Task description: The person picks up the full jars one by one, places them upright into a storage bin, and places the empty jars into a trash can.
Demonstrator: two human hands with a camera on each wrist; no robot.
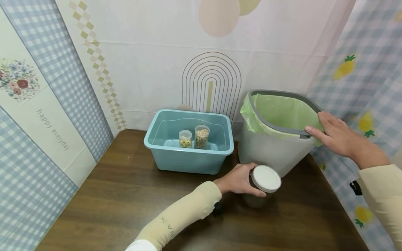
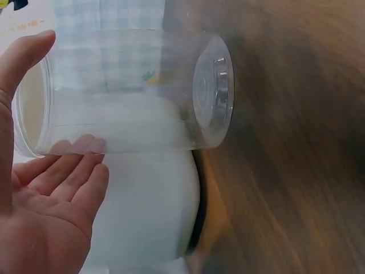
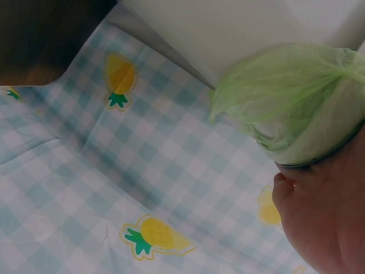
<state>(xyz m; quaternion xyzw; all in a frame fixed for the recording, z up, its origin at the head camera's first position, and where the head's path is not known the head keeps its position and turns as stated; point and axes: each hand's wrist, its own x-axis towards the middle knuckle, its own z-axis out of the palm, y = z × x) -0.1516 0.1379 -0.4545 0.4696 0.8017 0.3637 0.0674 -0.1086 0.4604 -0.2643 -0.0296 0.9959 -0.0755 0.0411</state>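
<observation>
Clear jar [image 1: 262, 190] with a white lid [image 1: 266, 178] stands on the counter [image 1: 125, 202], lower centre of the head view, just in front of the bin [image 1: 273, 153]. Left hand [image 1: 238, 179] is wrapped round the jar near the lid; in the left wrist view the thumb and fingers [image 2: 74, 171] curve about the clear wall, jar [image 2: 131, 91] appearing empty. Right hand [image 1: 337, 134] rests on the bin's grey rim [image 1: 276, 127] at right of centre, fingers laid over the green bag [image 1: 282, 111], grip loose. Bin touches the pineapple-print cloth [image 3: 114, 171]. A blue tub [image 1: 188, 141] sits left of the bin, centre frame, holding two small jars [image 1: 194, 137] with pale contents.
</observation>
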